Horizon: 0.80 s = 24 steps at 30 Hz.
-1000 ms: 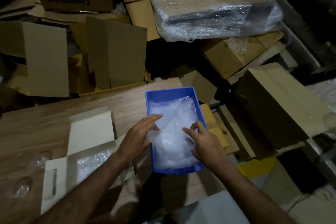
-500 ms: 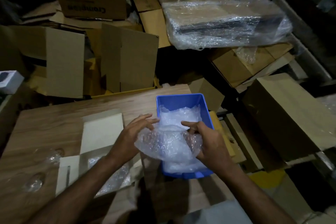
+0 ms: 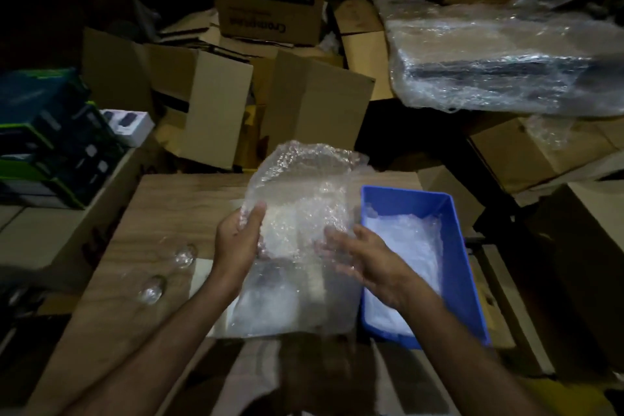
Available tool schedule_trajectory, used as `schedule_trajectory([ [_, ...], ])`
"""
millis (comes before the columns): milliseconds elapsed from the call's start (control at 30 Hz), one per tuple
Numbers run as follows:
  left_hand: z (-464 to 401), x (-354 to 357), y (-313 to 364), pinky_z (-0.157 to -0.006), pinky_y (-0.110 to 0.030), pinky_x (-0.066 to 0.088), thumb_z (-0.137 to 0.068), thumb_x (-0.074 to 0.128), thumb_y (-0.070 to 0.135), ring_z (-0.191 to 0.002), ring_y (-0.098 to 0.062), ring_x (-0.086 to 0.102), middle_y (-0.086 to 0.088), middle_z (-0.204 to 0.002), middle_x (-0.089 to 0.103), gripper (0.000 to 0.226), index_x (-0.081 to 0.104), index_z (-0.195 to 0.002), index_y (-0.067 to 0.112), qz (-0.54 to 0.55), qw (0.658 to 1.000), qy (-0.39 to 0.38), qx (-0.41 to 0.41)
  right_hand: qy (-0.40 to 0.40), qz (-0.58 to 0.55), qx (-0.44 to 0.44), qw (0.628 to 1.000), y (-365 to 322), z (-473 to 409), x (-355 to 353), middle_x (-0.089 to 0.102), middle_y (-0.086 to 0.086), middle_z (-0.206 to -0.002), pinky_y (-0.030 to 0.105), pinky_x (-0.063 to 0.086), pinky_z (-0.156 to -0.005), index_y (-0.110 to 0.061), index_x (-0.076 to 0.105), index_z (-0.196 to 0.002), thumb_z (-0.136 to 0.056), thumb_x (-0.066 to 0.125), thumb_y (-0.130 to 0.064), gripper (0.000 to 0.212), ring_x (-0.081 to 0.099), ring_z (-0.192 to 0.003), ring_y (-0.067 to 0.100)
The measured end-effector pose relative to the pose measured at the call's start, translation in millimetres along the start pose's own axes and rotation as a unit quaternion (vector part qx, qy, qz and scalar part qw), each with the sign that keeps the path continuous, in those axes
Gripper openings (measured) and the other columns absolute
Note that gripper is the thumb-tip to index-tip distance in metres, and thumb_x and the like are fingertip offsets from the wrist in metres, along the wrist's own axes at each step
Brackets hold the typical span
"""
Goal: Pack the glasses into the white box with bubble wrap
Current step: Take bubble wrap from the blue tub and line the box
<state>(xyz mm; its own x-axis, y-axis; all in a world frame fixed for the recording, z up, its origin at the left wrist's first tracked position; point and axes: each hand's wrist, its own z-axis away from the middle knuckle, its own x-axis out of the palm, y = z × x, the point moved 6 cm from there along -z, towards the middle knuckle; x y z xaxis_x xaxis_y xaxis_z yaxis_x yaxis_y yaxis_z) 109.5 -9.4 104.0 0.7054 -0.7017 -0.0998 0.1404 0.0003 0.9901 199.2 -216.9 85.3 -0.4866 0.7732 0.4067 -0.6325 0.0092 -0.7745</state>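
Left hand grips raised bubble wrap; right hand supports it.

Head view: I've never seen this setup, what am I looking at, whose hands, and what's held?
There is no machine: a person wears a camera on the head, looking down at their own bare hands. The left hand grips a bubble wrap sheet and holds it up; the right hand supports its other edge with loose fingers. On the wooden table lie two clear glasses to the left and a blue bin with more wrap to the right. The white box is mostly hidden behind the sheet.
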Motion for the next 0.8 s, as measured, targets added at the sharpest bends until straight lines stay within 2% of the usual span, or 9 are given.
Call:
schedule_trajectory([
  [133,5.7,-24.5,-9.7,-0.057,-0.031,0.047,-0.092,0.071,0.041,-0.064,-0.019,0.057,-0.009,-0.078,0.064,0.051,0.05,-0.126,0.011,-0.05,0.997,0.025,-0.048,0.113,0.124,-0.114,0.979,4.1,-3.5,8.6,0.054,-0.025,-0.112,0.015,0.055,-0.074,-0.03,0.032,-0.151,-0.077,0.088,-0.015,0.094,0.063,-0.098,-0.001],
  [233,1.6,-50.5,-29.0,-0.076,-0.035,0.056,-0.088,0.076,0.037,-0.09,-0.016,0.065,-0.014,-0.111,0.065,0.084,0.022,-0.152,0.042,-0.031,0.994,-0.057,-0.093,0.085,0.163,-0.198,0.963,-0.2,-5.5,18.1,0.051,-0.025,-0.132,0.009,0.052,-0.082,-0.037,0.031,-0.154,-0.082,0.084,-0.009,0.093,0.058,-0.113,-0.008],
  [333,10.0,-68.9,-26.7,-0.103,-0.039,0.052,-0.081,0.081,0.018,-0.137,-0.016,0.046,0.006,-0.153,0.044,0.079,0.046,-0.147,0.042,0.01,0.975,-0.2,-0.094,0.035,0.25,-0.187,0.949,2.3,-4.1,23.9,0.056,-0.023,-0.135,0.011,0.052,-0.088,-0.03,0.058,-0.14,-0.074,0.09,-0.011,0.076,0.058,-0.116,-0.012],
  [433,21.2,-79.4,-21.6,-0.093,-0.022,0.054,-0.069,0.088,0.004,-0.135,-0.008,0.05,0.009,-0.148,0.051,0.076,0.063,-0.135,0.031,-0.022,0.955,-0.287,-0.074,-0.002,0.338,-0.161,0.927,9.3,-7.2,27.0,0.065,-0.006,-0.132,0.015,0.054,-0.079,-0.018,0.064,-0.134,-0.065,0.095,-0.006,0.076,0.068,-0.091,-0.005],
  [533,17.4,-88.1,-26.6,-0.082,-0.024,0.059,-0.066,0.094,0.01,-0.105,-0.012,0.067,0.008,-0.134,0.06,0.07,0.068,-0.128,0.031,-0.21,0.943,-0.253,-0.042,0.015,0.436,-0.173,0.883,6.4,-6.3,37.7,0.072,-0.001,-0.119,0.007,0.049,-0.069,-0.014,0.065,-0.133,-0.07,0.091,-0.006,0.068,0.064,-0.072,-0.014],
  [600,10.7,-91.3,-30.0,-0.078,-0.029,0.058,-0.073,0.091,0.024,-0.09,-0.003,0.066,0.012,-0.121,0.068,0.046,0.074,-0.115,0.031,-0.324,0.919,-0.225,0.008,0.025,0.501,-0.188,0.844,4.7,-6.6,43.4,0.073,-0.008,-0.092,0.006,0.044,-0.062,-0.018,0.073,-0.119,-0.075,0.089,-0.017,0.047,0.06,-0.062,-0.012],
  [667,8.2,-98.8,-32.8,-0.081,-0.036,0.057,-0.082,0.082,0.038,-0.094,-0.008,0.065,0.013,-0.111,0.067,0.021,0.077,-0.1,0.029,-0.373,0.902,-0.215,0.039,0.008,0.535,-0.188,0.823,4.0,-6.3,46.0,0.064,-0.01,-0.061,0.016,0.041,-0.055,-0.021,0.076,-0.081,-0.081,0.084,-0.024,0.009,0.054,-0.049,-0.002],
  [700,7.9,-105.2,-33.2,-0.086,-0.036,0.053,-0.084,0.078,0.043,-0.103,-0.01,0.06,0.012,-0.113,0.061,0.02,0.075,-0.098,0.029,-0.393,0.895,-0.209,0.037,-0.009,0.531,-0.182,0.827,6.7,-10.1,43.1,0.058,-0.007,-0.053,0.022,0.04,-0.053,-0.018,0.069,-0.065,-0.084,0.082,-0.026,0.024,0.051,-0.046,0.003],
  [800,10.5,-119.9,-27.8,-0.104,-0.037,0.046,-0.091,0.071,0.045,-0.123,-0.005,0.054,0.013,-0.134,0.056,0.027,0.073,-0.113,0.03,-0.307,0.929,-0.205,-0.01,-0.06,0.47,-0.145,0.868,0.5,-0.6,46.2,0.071,0.013,-0.078,0.034,0.05,-0.061,-0.004,0.073,-0.082,-0.09,0.077,-0.029,0.026,0.066,-0.069,0.024],
])
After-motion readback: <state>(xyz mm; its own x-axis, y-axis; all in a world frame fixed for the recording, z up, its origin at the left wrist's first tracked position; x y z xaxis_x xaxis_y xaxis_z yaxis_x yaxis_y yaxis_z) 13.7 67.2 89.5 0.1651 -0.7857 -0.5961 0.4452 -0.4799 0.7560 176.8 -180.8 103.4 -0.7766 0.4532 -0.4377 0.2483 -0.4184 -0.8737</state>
